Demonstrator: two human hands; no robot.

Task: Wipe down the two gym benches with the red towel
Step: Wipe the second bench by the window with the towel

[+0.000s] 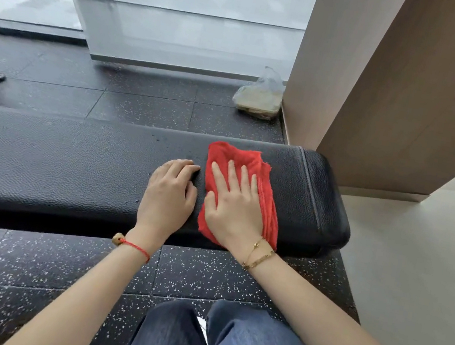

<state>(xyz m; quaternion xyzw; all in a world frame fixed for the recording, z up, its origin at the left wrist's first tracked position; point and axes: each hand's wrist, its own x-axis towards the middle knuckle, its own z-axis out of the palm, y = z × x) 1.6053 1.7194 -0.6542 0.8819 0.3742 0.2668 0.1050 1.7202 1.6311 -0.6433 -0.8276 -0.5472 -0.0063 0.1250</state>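
A: In the head view, where was the red towel [243, 188]?

B: Right of centre, spread flat on the black bench [71, 161], near its rounded right end. The right hand [231, 203] lay on it with fingers straight and splayed, pressing rather than clutching, probably to keep the cloth flat against the surface.

A: And the left hand [170, 193]?

B: Just beside the towel on bare padding, fingers curled under, holding nothing. It looked like a brace while leaning in.

A: Much left to wipe?

B: Droplets dotted the surface toward the left of the frame, so likely yes.

A: Any containers?

B: A clear plastic bag [260, 95] sat on the floor, upper right, against the wall; something pale was inside, which I couldn't identify.
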